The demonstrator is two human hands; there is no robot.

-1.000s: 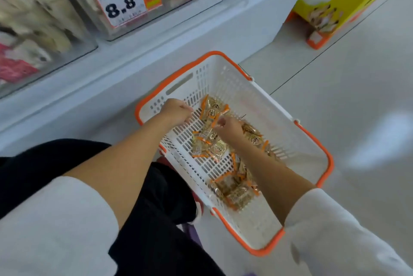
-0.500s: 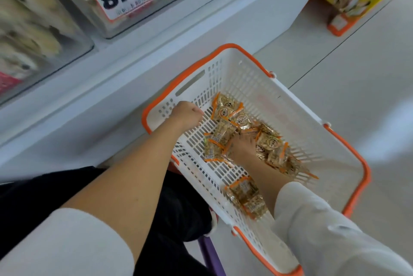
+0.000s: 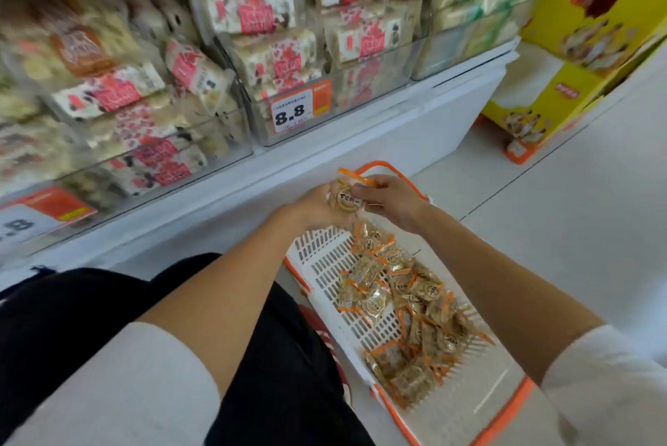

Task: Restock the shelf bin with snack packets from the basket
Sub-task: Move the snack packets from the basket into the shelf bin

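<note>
A white basket with an orange rim [image 3: 326, 266] stands on the floor at my knees, with several clear orange-edged snack packets [image 3: 404, 295] lying in it. Above its far end, my left hand [image 3: 317, 205] and my right hand [image 3: 391, 201] together hold a small bunch of the same packets [image 3: 347, 197]; the round label of one faces me. Clear shelf bins [image 3: 332, 113] full of red-and-white wrapped snacks sit on the white shelf just beyond my hands; one carries an 8.8 price tag [image 3: 294, 111].
A white shelf ledge [image 3: 231, 189] runs across behind the basket. A yellow and orange cardboard display stand [image 3: 563, 84] is on the floor at the right. Pale floor tiles [image 3: 559, 229] spread to the right of the basket. My dark trouser leg [image 3: 90, 304] fills the lower left.
Both hands have come up out of the basket with packets between them. The view has tilted upward, so the shelf bins now fill the top.
</note>
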